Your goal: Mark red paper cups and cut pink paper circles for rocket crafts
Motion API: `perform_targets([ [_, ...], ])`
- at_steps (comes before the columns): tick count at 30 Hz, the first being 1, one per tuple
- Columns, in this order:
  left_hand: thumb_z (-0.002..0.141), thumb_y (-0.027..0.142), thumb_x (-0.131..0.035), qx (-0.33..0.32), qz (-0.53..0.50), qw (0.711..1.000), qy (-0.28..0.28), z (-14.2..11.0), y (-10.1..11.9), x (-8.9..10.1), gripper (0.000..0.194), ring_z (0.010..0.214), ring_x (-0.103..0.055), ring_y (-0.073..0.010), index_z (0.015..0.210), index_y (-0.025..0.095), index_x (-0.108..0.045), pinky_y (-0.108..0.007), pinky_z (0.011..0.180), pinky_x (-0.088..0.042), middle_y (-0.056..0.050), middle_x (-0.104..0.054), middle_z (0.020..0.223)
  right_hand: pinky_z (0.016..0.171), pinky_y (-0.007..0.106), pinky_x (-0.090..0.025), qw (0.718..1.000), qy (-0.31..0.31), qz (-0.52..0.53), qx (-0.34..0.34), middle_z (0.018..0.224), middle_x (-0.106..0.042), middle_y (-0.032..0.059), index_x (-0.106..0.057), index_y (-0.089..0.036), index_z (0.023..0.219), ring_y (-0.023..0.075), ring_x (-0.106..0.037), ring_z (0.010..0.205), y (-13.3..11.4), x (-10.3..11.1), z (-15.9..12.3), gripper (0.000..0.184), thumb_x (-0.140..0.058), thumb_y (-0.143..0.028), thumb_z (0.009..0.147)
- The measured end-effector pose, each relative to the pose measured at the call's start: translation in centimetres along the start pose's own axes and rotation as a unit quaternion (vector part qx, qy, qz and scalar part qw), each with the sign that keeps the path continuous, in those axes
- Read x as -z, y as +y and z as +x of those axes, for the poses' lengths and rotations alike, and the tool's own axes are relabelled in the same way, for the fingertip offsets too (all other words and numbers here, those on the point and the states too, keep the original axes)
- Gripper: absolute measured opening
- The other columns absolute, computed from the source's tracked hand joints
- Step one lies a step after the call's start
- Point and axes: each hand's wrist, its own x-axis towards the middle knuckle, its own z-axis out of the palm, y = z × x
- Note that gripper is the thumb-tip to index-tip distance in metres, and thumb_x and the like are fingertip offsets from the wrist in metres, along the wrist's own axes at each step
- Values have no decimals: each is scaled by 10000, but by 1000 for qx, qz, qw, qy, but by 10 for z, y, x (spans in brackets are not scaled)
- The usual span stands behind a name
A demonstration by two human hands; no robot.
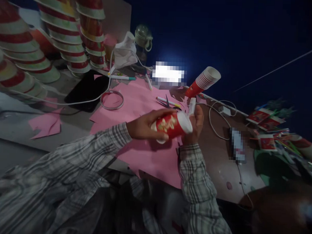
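Observation:
A red paper cup [172, 126] with a pale printed pattern lies tilted in my left hand [142, 126], its white rim toward the right. The fingers and thumb of that hand wrap round the cup near its base. My right hand [196, 123] is closed just beyond the cup's rim, partly hidden by it. A small white object [192, 106] sticks up from the right fingers; its kind is unclear. Large sheets of pink paper [149, 161] lie under both hands. Beyond them are scissors [168, 102] and a marker [169, 101].
Tall stacks of paper cups [61, 35] stand at left, near a black tablet-like slab [87, 90]. A tape roll [112, 99] lies on the pink paper. A leaning cup stack [204, 81] is at the back. A cabled phone [237, 143] and decorated cups [266, 141] are at right.

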Motion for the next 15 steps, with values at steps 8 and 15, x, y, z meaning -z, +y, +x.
perform_targets([
  [8,755,353,-834,149,-328,924,132,11,-8,12,656,1141,-710,-295,1357,219,-611,-451,960,-580,-122,-719,1291,710,316,-600,942,-94,296,-126,759,-598,-71,-704,-368,1132,84,-513,592,-43,5,-9,312,-704,-389,820],
  [15,807,547,-802,137,-379,904,141,4,-10,6,634,920,-740,-265,1260,135,-638,-381,764,-597,-157,-769,1088,697,365,-643,933,-152,312,-94,697,-522,-65,-738,-312,936,97,-443,558,-71,3,-16,308,-760,-579,783],
])
